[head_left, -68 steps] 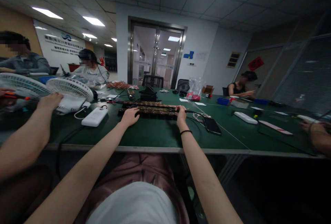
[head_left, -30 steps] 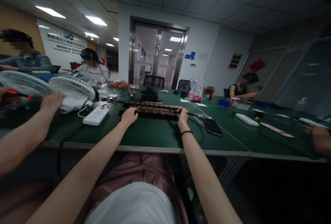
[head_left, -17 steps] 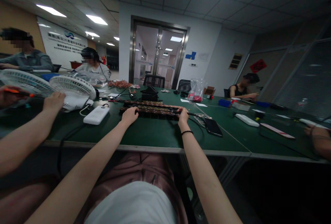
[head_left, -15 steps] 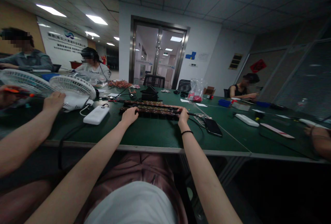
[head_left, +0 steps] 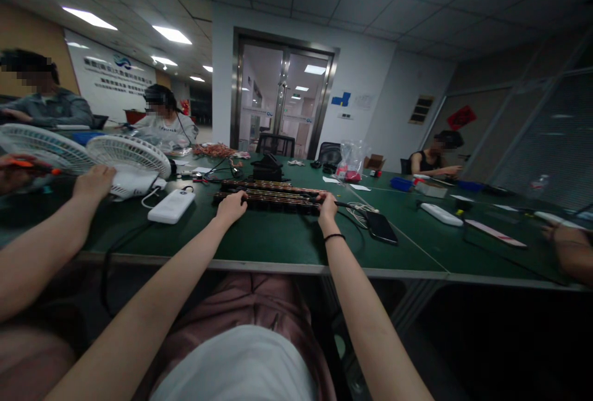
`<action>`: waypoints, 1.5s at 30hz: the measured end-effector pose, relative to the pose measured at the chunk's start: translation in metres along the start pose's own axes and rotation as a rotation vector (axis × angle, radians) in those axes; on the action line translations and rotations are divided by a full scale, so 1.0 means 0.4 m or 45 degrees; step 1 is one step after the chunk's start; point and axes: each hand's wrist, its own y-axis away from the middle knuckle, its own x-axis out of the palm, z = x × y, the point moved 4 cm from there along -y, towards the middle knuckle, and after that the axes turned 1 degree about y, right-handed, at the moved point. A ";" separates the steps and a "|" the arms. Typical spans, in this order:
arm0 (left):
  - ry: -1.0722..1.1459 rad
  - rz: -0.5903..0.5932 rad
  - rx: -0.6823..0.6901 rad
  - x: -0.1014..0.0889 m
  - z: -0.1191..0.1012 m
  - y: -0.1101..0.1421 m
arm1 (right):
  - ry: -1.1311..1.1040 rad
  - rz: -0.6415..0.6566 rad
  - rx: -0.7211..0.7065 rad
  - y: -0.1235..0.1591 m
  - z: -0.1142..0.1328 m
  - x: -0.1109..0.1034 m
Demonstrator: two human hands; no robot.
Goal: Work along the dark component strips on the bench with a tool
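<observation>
Several long, dark strips (head_left: 278,194) with copper-coloured lines lie side by side across the green table in front of me; their exact kind cannot be made out. My left hand (head_left: 231,206) is closed round the left part of the nearest strip, the thumb and fingertips curled over it. At its right end my right hand (head_left: 328,205), with a black band at the wrist, also grips it. A black cable (head_left: 343,205) runs from beside that hand to the right. Both palms are turned away from view, and the fingers hide the gripped parts.
To the left are a white power bank (head_left: 172,206) and a white fan (head_left: 132,157), with a co-worker's hand (head_left: 95,185) on it. A black phone (head_left: 381,227) and a coiled white cable (head_left: 364,212) lie right. Behind the strips stands a black object (head_left: 267,168).
My hands and the strips stay almost where they were. Only a very slight shift of the whole view shows.
</observation>
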 end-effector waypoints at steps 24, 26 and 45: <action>-0.019 0.016 -0.008 -0.002 -0.003 0.001 | -0.031 -0.028 0.028 0.017 0.013 -0.004; -0.027 0.033 -0.008 -0.003 -0.004 0.002 | -0.057 -0.032 0.049 0.023 0.018 -0.004; 0.021 0.067 -0.048 -0.002 -0.002 0.004 | -0.009 -0.008 0.011 0.010 0.003 -0.003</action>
